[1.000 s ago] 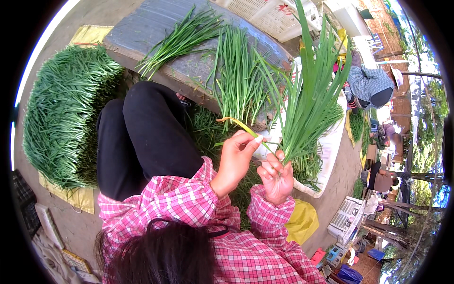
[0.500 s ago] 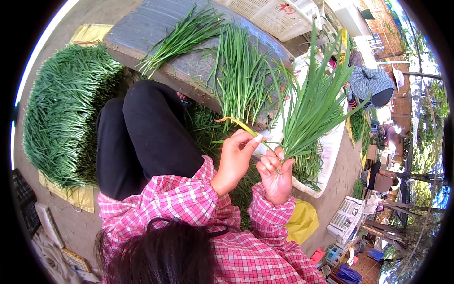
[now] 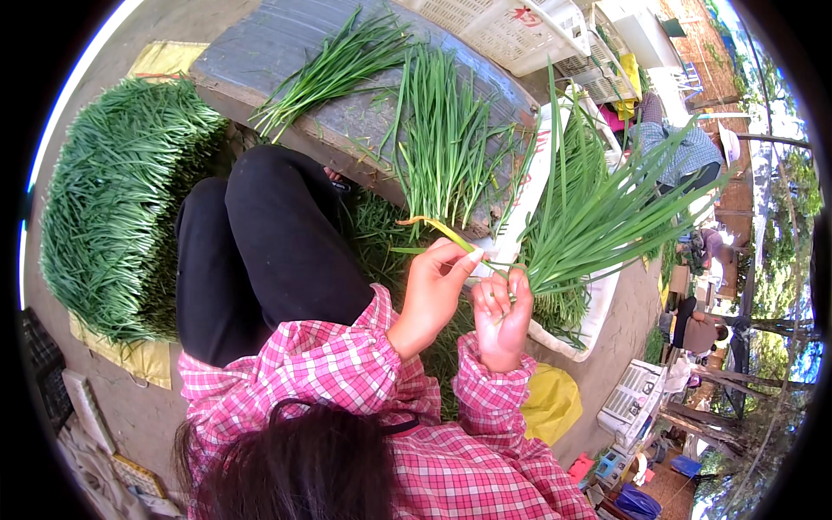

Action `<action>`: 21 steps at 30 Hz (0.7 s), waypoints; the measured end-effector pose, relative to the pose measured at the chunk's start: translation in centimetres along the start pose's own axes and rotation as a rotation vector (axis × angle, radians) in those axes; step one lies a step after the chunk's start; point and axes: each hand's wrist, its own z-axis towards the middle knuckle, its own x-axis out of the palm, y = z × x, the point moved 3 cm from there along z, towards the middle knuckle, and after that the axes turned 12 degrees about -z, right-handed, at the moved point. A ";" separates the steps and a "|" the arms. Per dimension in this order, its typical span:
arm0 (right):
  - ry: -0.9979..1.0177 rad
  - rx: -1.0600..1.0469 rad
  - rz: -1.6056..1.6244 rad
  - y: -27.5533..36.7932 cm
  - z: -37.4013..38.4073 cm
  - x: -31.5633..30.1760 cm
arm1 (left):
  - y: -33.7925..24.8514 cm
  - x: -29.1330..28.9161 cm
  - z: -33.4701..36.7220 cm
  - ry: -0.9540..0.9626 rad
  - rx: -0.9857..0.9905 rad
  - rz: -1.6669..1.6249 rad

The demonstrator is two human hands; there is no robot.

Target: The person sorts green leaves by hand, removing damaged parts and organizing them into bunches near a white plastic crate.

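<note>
My right hand (image 3: 502,325) is closed around the base of a bunch of garlic chives (image 3: 585,225), whose long green leaves fan out to the right. Close beside it, my left hand (image 3: 426,295) pinches a yellowed chive leaf (image 3: 449,232) between thumb and fingertips. The leaf's dry orange tip points up and to the left. Just beyond my hands, a loose heap of chives (image 3: 442,143) lies on a low grey bench (image 3: 260,52), with a smaller bundle (image 3: 342,65) farther back. Under the held bunch, more chives (image 3: 563,314) rest on a white tray (image 3: 594,334).
A big stack of chives (image 3: 121,208) stands on yellow sheeting left of my knees. White plastic crates (image 3: 485,35) are behind the bench. A yellow bag (image 3: 555,406) lies by my right sleeve. Co-workers, one in a checked shirt (image 3: 680,152), sit farther right.
The held bunch has swung down to the right, its leaf tips fanning wider. My right fingers have turned and closed more around its base. My left hand has barely moved.
</note>
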 end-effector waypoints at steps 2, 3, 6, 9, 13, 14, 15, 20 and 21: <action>-0.035 -0.020 -0.105 0.0 0.1 -0.2 | 0.2 -0.2 0.1 -0.017 -0.021 -0.009; -0.052 -0.029 -0.158 0.0 0.2 -0.3 | 0.3 -0.4 0.2 -0.025 -0.032 -0.014; -0.323 -0.118 -0.225 -0.3 0.4 -0.5 | 0.2 -0.4 0.1 -0.033 -0.052 -0.011; -0.308 -0.232 -0.303 0.5 0.5 -1.4 | -0.4 -0.9 0.5 -0.102 -0.083 -0.038; -0.211 -0.273 -0.268 1.9 0.3 -2.2 | 0.2 -3.4 2.1 -0.095 -0.148 0.302; -0.285 -0.296 -0.276 2.4 0.2 -1.8 | 0.8 -4.0 2.6 -0.045 -0.158 0.435; -0.259 -0.304 -0.294 2.7 0.2 -1.7 | 1.1 -4.6 3.2 0.003 -0.165 0.571; -0.179 -0.316 -0.375 3.8 -0.1 -1.6 | 1.1 -3.8 1.6 0.361 -0.064 1.343; -0.151 -0.309 -0.386 3.8 -0.1 -1.6 | 1.1 -3.7 1.1 0.441 -0.018 1.445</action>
